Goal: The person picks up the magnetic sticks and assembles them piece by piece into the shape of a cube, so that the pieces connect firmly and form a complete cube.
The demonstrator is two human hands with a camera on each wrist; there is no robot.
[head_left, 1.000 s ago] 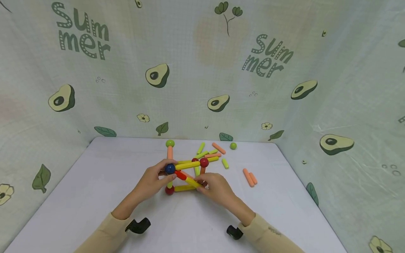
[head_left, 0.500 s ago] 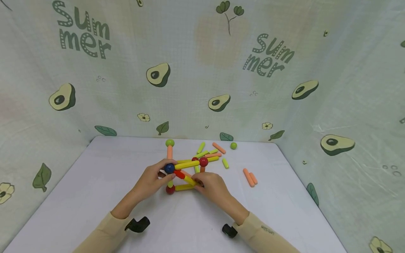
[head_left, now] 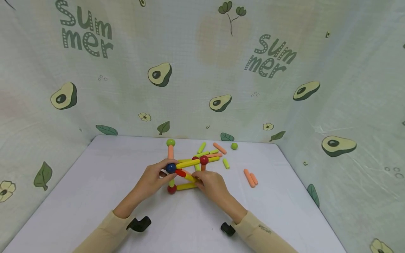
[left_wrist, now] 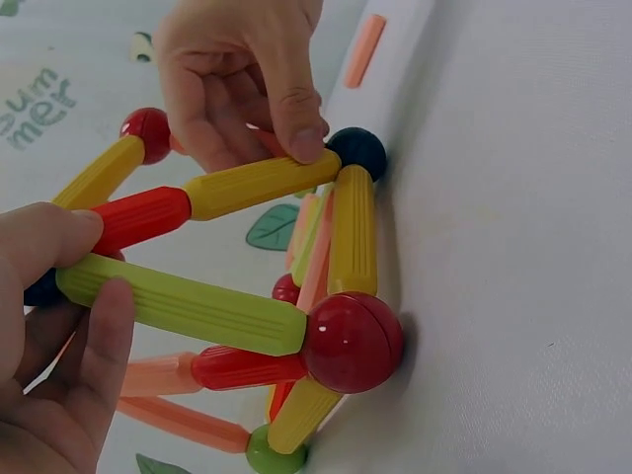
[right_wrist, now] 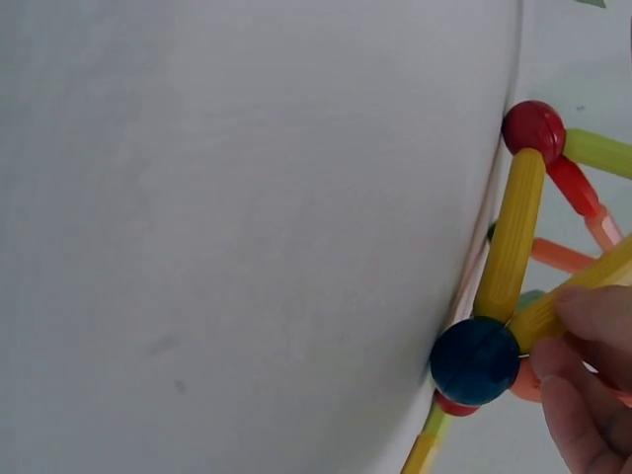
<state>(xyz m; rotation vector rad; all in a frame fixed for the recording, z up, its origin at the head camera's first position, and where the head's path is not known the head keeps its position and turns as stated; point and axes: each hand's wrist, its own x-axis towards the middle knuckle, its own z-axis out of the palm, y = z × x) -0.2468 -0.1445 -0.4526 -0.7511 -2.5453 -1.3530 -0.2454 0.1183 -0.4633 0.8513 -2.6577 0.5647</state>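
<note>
"So, it all seems to turn on the low blue ball [right_wrist: 475,360]. Where's the slanted yellow rod [left_wrist: 262,186] from there?"

"Up and to its left, long axis climbing away towards the top blue ball [head_left: 171,168], the red rod [left_wrist: 143,217] filling the stretch between, end to end!"

"Touching the low blue ball?"

"Looks like it, from both wrist views; the head view doesn't show that ball."

"And which hand's nearer?"

"The right hand [head_left: 212,184], easily. It pinches the slanted yellow rod, thumb pressed on it, just beside the low blue ball."

"The left hand [head_left: 158,176]?"

"Up and left of the low blue ball, gripping the top blue ball, thumb against the red rod."

"Anything else joined at our ball?"

"The bottom yellow rod [right_wrist: 512,235], running left from it to the low red ball [left_wrist: 354,343]. I'd judge the slanted rod's line into the ball matters most."

"Containers?"

"None in view. Two orange rods [head_left: 249,178] lie well right of the low blue ball, a green ball [head_left: 234,146] beyond it and rightward."
</note>
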